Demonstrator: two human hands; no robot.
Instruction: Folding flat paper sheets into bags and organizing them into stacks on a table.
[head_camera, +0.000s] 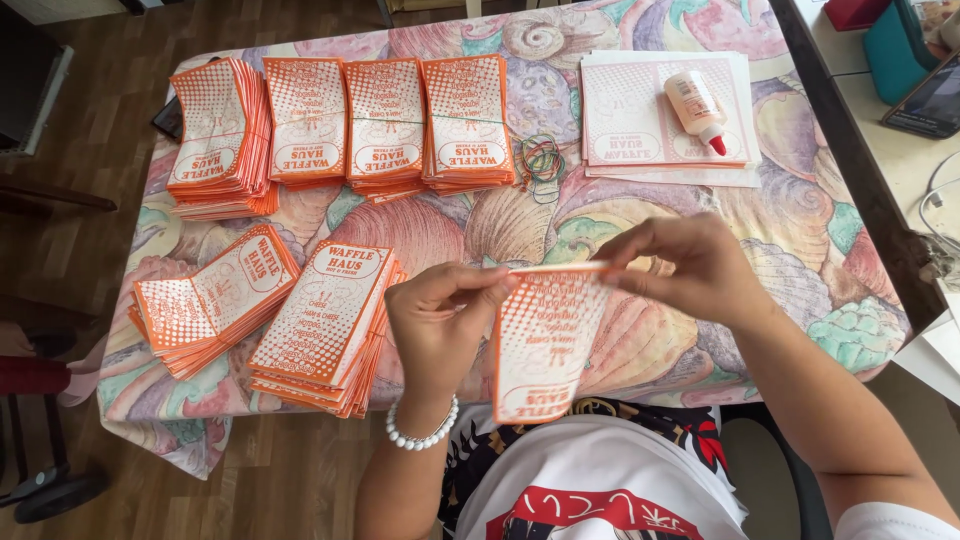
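Note:
My left hand (440, 320) and my right hand (680, 265) pinch the top edge of an orange-and-white paper sleeve (545, 340), which hangs upright over the table's near edge. The left thumb and finger grip its left top corner, the right fingers its right top corner. A white bead bracelet (422, 432) is on my left wrist. Two loose stacks of the same sleeves (325, 325) (215, 300) lie just left of my left hand.
Several banded stacks of sleeves (345, 125) line the far side of the shell-patterned tablecloth (800, 230). Coloured rubber bands (540, 158) lie beside them. A glue bottle (697, 108) rests on flat paper sheets (620, 120). A desk with a phone (925, 100) stands at right.

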